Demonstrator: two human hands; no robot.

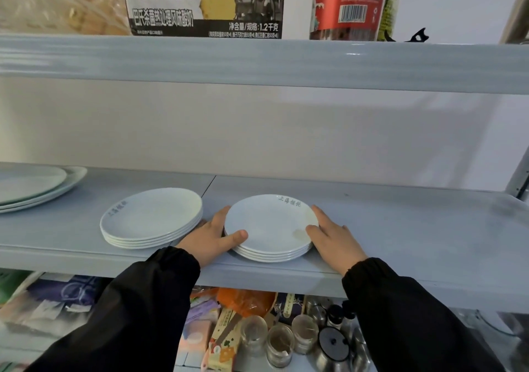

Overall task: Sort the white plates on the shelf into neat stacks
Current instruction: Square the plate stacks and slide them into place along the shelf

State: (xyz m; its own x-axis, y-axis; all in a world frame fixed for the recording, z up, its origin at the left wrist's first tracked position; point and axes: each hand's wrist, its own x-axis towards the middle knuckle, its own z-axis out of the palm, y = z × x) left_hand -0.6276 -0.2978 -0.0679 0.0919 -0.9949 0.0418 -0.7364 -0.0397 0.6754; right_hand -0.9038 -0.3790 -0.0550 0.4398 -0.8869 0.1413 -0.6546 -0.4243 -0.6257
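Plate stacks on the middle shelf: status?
Left hand and right hand clasp small stack, still on shelf. Second stack beside it, apart. Nothing blocking.

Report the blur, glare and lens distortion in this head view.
Head view: the shelf edge above bows from wide-angle distortion, with a small glare spot on it; the top-left corner and far-right shelf are smeared; the small plate stack between the left hand and right hand is sharp, its printed lettering visible.

2 bare hands; long black sleeves (137,300), gathered elastic cuffs (183,257).
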